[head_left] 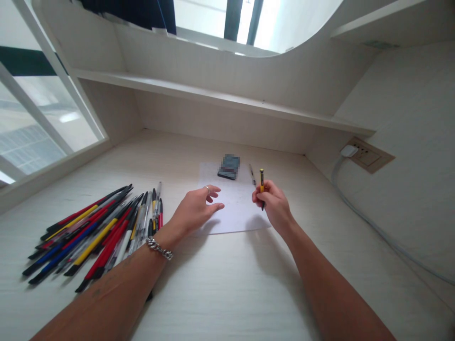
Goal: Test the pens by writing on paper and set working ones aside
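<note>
Between the thumb and fingers of my right hand (pixel 274 203) is a short yellow and black pen (pixel 262 182), held upright above the right edge of a white paper sheet (pixel 236 208). My left hand (pixel 199 208) hovers at the sheet's left side, its thumb and fingers apart with nothing between them. A thin clear pen (pixel 252 174) lies just beyond my right hand. At the sheet's far edge rests a dark phone-like object (pixel 229 166), its surface pixelated. A loose pile of pens (pixel 95 227) in red, blue, yellow, black and clear spreads left of my left forearm, which covers part of it.
A white shelf (pixel 213 97) runs above the back of the desk. On the right wall is a socket plate (pixel 371 155) with a white plug (pixel 349 150), and its grey cable (pixel 366 220) trails down the right side. A barred opening (pixel 39 104) is at the left.
</note>
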`<state>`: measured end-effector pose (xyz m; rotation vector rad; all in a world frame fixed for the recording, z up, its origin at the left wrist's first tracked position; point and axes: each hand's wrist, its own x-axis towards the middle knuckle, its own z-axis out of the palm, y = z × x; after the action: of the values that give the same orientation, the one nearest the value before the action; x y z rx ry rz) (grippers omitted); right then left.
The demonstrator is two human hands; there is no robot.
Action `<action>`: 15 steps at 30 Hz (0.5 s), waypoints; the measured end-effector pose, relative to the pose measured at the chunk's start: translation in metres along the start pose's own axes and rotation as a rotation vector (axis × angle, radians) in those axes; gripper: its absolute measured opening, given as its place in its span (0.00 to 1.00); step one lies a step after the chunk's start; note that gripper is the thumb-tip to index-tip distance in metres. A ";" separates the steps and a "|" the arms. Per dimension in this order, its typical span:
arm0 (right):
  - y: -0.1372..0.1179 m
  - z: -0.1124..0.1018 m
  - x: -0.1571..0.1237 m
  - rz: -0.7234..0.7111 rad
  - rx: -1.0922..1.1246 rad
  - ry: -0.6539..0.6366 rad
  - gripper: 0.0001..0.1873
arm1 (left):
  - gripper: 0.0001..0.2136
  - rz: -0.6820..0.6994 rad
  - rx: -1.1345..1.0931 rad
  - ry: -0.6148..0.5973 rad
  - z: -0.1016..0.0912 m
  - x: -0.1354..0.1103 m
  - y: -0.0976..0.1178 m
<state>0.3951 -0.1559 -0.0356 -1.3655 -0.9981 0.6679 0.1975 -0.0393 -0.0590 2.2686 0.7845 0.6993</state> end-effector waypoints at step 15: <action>-0.016 -0.021 0.005 0.179 0.459 0.031 0.35 | 0.13 -0.012 0.081 -0.134 -0.001 -0.001 0.002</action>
<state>0.4129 -0.1636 -0.0170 -1.0598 -0.6480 0.9419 0.1968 -0.0406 -0.0573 2.3542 0.7738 0.5120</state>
